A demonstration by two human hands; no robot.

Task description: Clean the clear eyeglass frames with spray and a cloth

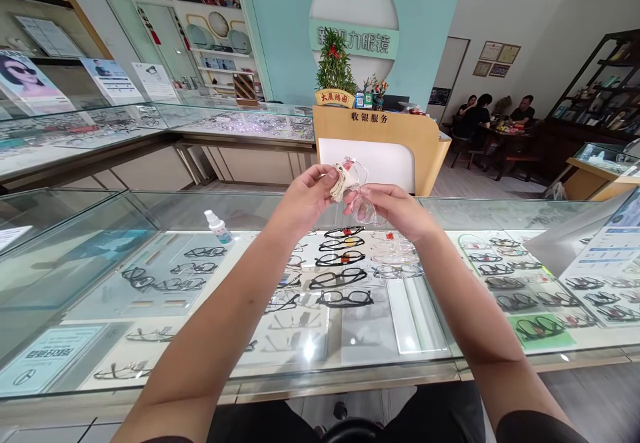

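Above the glass counter I hold a pair of clear-framed eyeglasses (364, 210) between both hands. My left hand (311, 196) is closed on a folded cream cloth (340, 183), which is pressed against the upper lens; a small red mark shows there. My right hand (393, 206) pinches the glasses near the middle of the frame, the other lens hanging below its fingers. The fingertips behind the lenses are partly hidden. A white spray bottle (218, 227) stands on the counter to the left of my left forearm.
Rows of dark eyeglasses (345, 298) and clear ones lie inside the glass display counter (350, 371) under my arms. A sign board (607, 230) stands at the right. Farther off are a wooden cashier desk (430, 143) and several people seated at a table.
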